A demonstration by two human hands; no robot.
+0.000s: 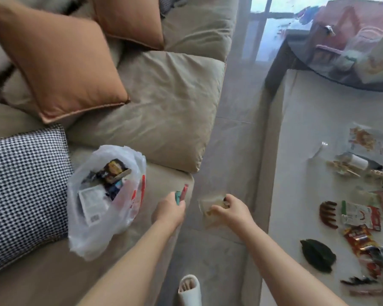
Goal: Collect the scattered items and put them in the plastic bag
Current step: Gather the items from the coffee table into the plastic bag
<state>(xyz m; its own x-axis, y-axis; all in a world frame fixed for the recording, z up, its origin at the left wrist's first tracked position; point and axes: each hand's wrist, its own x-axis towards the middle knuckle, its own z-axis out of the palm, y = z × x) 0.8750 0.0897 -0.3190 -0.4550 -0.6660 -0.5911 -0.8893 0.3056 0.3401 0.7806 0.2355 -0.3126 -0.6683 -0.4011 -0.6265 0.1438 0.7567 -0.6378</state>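
Note:
A white plastic bag (91,226) lies open on the beige sofa seat, with several packets inside it. Just right of the bag, my left hand (169,212) grips two thin stick packets (181,194), one teal and one red. My right hand (234,209) is over the floor gap between sofa and table, closed on a small clear packet (210,203) with yellowish contents. More scattered items lie on the white table at the right: a brown hair claw (328,214), a red snack packet (358,238), a dark green leaf-shaped item (317,255) and a white-green packet (355,213).
The sofa (164,107) carries two orange cushions (60,60) and a houndstooth cushion (24,191) left of the bag. A white slipper (189,290) is on the grey floor below my arms. A dark round table (352,54) with bags stands at the far right.

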